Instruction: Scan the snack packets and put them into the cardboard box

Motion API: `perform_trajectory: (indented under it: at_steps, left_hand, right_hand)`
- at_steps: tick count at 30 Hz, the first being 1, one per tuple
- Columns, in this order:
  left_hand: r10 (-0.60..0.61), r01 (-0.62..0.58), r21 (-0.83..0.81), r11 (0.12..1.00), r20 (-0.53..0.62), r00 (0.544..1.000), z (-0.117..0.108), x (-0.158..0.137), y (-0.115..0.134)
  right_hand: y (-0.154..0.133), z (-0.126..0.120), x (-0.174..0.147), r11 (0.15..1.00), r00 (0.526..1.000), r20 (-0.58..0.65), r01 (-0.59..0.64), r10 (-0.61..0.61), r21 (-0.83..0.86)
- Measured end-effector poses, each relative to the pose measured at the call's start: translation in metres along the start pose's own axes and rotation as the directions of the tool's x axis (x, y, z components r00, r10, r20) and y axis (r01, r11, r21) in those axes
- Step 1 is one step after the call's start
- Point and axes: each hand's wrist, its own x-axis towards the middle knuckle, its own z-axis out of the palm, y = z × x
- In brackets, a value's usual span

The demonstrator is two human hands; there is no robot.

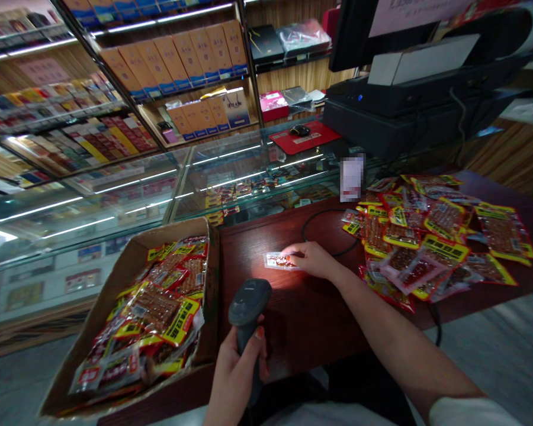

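My left hand is wrapped round the handle of a dark grey barcode scanner, its head tilted forward over the table. Bright light falls on a small clear snack packet on the dark red wooden table. That packet's right end is pinched in the fingers of my right hand. To the left, a cardboard box holds several snack packets with red and yellow labels. Right of my right forearm lies a loose heap of similar snack packets.
A glass display counter runs behind the table. Beyond it, a computer mouse rests on a red mat, near a monitor and black machine. A black cable curves across the table. Shelves of boxes stand behind.
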Motion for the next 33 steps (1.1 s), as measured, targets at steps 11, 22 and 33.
perform_trajectory:
  at_steps: [11, 22, 33]
  left_hand:
    - [-0.072, 0.064, -0.171, 0.983, -0.044, 0.996, -0.005, 0.017, -0.035]
    - [-0.074, 0.068, -0.189, 0.980, -0.028, 0.997, -0.006, 0.015, -0.023]
    - [-0.088, 0.087, -0.180, 0.980, 0.006, 0.996, -0.006, 0.020, -0.025]
  right_hand:
    - [-0.092, 0.027, 0.020, 0.776, 0.995, 0.067, -0.095, 0.067, 0.623]
    - [-0.146, 0.082, 0.056, 0.957, 0.954, 0.107, 0.270, -0.281, 0.105]
    - [0.020, -0.185, -0.094, 0.397, 0.691, -0.717, -0.685, 0.088, -0.611]
